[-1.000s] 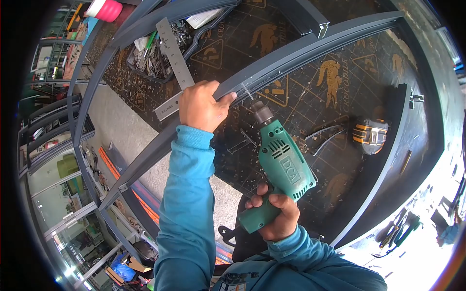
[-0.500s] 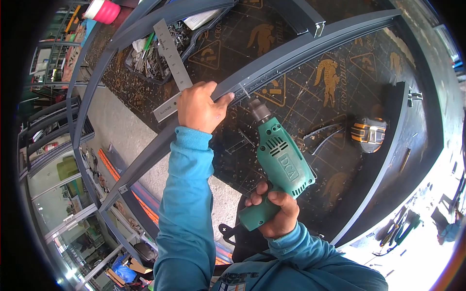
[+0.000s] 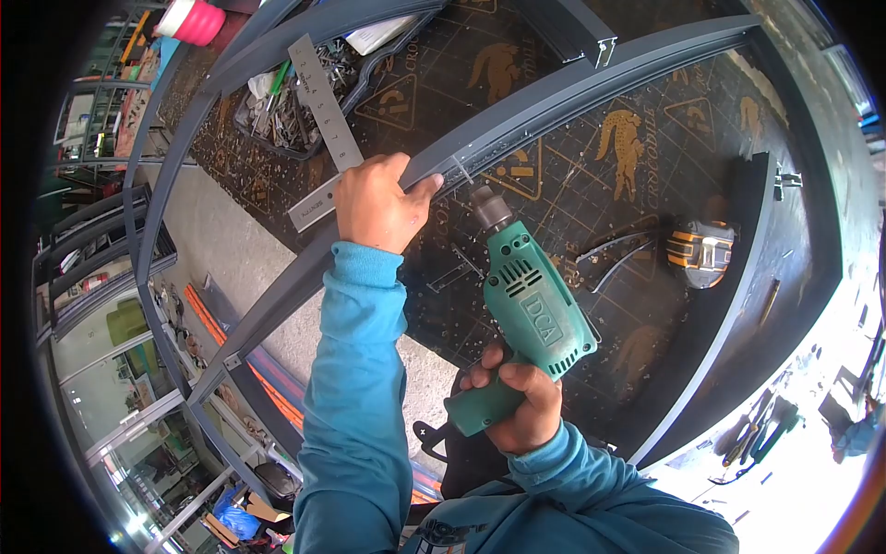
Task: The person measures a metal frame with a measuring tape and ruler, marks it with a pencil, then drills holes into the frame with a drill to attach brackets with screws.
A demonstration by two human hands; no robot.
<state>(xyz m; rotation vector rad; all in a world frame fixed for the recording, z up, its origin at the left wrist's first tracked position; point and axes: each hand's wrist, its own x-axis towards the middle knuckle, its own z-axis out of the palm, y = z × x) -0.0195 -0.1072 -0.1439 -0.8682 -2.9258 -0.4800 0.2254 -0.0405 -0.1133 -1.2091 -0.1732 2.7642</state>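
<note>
A green power drill [image 3: 535, 300] marked DCA is gripped by its handle in my right hand [image 3: 528, 406]. Its chuck [image 3: 490, 207] points up and left, and the thin bit reaches the dark grey metal frame bar [image 3: 517, 118]. My left hand [image 3: 380, 203] is wrapped over that bar just left of the bit, thumb along the near side. Beside the left hand, a steel ruler [image 3: 325, 109] lies across the open tray, and a shorter metal blade [image 3: 316, 210] sticks out from behind the knuckles.
A tray of screws and small parts [image 3: 281, 115] sits at the upper left. To the right are a tape measure [image 3: 700, 254], another metal bar [image 3: 715, 342] and several hand tools [image 3: 761, 434]. Dark printed boards [image 3: 591, 222] scattered with shavings lie beneath the frame.
The drill's body and handle have shifted slightly left with my right hand, while its bit stays at the bar. My left hand keeps its place.
</note>
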